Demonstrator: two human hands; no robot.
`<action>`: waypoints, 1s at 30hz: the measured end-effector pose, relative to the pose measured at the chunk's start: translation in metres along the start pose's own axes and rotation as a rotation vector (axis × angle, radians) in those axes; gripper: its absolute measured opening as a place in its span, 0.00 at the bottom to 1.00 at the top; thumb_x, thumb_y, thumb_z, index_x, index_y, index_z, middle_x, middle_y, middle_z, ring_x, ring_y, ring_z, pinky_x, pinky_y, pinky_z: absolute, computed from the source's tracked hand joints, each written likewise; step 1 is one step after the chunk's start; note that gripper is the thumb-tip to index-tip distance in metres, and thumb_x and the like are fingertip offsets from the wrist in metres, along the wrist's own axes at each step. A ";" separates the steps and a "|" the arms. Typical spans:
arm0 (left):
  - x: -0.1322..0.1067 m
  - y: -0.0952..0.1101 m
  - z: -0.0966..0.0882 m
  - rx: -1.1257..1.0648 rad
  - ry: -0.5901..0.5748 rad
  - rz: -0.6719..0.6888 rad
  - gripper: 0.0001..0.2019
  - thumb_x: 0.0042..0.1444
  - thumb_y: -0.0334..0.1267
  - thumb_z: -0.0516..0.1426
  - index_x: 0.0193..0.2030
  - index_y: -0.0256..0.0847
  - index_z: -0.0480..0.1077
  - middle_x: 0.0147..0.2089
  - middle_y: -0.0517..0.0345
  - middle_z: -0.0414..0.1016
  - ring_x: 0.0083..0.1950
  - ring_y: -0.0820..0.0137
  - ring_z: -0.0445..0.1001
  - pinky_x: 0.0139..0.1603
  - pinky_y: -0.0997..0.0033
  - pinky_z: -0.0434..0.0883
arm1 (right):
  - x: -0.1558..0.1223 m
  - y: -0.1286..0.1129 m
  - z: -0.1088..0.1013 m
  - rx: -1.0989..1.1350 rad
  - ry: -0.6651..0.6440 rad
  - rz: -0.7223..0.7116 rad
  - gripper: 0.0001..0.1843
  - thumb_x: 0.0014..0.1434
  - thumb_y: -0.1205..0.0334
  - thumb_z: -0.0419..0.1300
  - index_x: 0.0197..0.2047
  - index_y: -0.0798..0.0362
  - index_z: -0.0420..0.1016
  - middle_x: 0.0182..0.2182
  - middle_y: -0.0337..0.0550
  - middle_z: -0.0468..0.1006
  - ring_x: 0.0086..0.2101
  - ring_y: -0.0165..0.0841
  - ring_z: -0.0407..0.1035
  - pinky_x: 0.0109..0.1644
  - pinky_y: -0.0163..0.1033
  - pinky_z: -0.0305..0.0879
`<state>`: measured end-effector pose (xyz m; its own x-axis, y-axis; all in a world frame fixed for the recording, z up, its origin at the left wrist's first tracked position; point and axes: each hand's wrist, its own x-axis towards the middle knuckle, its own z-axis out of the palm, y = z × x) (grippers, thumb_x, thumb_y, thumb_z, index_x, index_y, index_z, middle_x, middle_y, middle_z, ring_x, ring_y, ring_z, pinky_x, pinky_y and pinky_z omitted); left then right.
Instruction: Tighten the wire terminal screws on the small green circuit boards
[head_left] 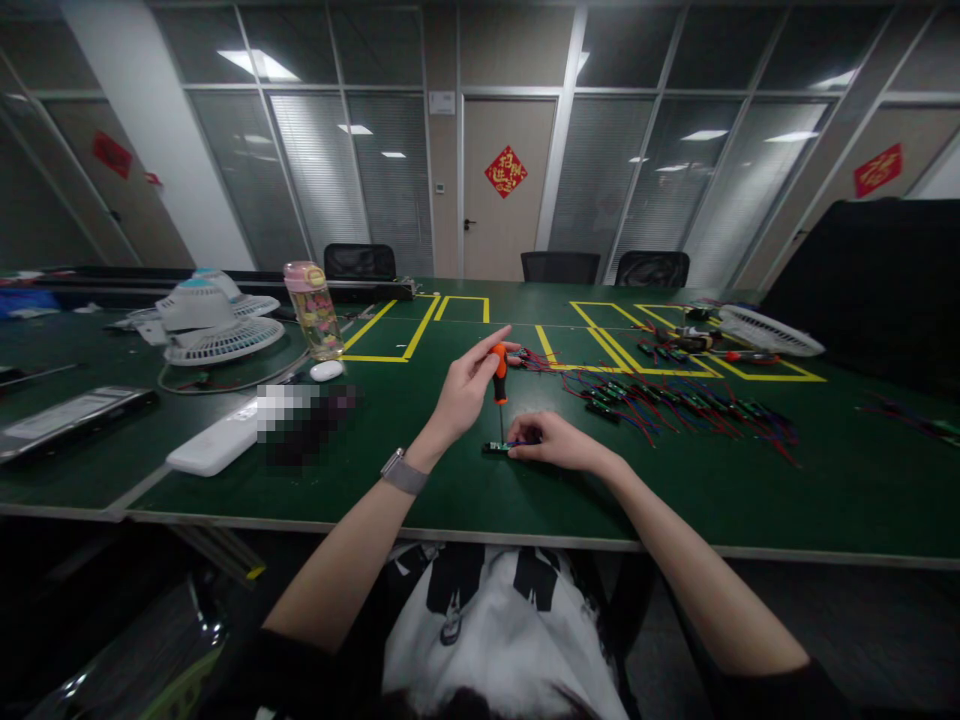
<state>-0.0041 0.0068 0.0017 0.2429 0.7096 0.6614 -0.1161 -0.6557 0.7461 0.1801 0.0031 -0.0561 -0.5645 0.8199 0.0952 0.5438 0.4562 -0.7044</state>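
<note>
My left hand [466, 388] pinches the orange handle of a small screwdriver [499, 385], held upright with its tip down on a small green circuit board [497, 447] on the green table [450, 480]. My right hand [546, 441] presses down on that board from the right, fingers closed on it. A watch sits on my left wrist.
A heap of green boards with red and blue wires [675, 405] lies to the right. Left of my hands are a white power strip [214, 445], a clear bottle with a pink lid [315, 310], a white mouse [326, 370] and fans [217, 325]. Yellow tape marks boxes [420, 335].
</note>
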 end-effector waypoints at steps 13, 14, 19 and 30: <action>-0.005 0.005 0.001 0.393 0.147 0.186 0.14 0.65 0.39 0.50 0.52 0.45 0.73 0.47 0.54 0.73 0.49 0.69 0.71 0.53 0.67 0.67 | 0.000 0.002 0.000 -0.015 -0.001 -0.010 0.09 0.53 0.59 0.65 0.35 0.56 0.76 0.25 0.36 0.70 0.27 0.28 0.63 0.31 0.33 0.58; -0.005 0.005 0.001 0.344 0.121 0.173 0.15 0.66 0.38 0.49 0.55 0.44 0.72 0.50 0.53 0.74 0.52 0.68 0.71 0.55 0.66 0.67 | 0.000 0.002 0.000 -0.015 -0.002 -0.011 0.10 0.53 0.58 0.65 0.35 0.56 0.76 0.25 0.36 0.70 0.27 0.28 0.63 0.31 0.33 0.58; -0.002 0.000 0.001 0.117 0.112 0.045 0.16 0.62 0.38 0.54 0.55 0.41 0.71 0.47 0.52 0.76 0.44 0.69 0.75 0.48 0.69 0.71 | 0.001 0.003 0.000 -0.032 0.002 -0.007 0.09 0.53 0.59 0.65 0.35 0.56 0.76 0.25 0.36 0.71 0.27 0.28 0.63 0.31 0.32 0.58; -0.003 0.003 0.002 0.193 0.055 0.123 0.17 0.66 0.37 0.49 0.58 0.44 0.69 0.52 0.52 0.73 0.52 0.69 0.72 0.56 0.66 0.67 | 0.001 0.005 0.000 -0.011 0.000 -0.018 0.10 0.53 0.58 0.65 0.35 0.56 0.76 0.26 0.37 0.71 0.27 0.28 0.64 0.32 0.33 0.59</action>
<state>-0.0034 0.0018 0.0019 0.1850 0.6307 0.7536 0.0457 -0.7716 0.6345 0.1823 0.0062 -0.0600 -0.5741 0.8117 0.1080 0.5402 0.4746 -0.6949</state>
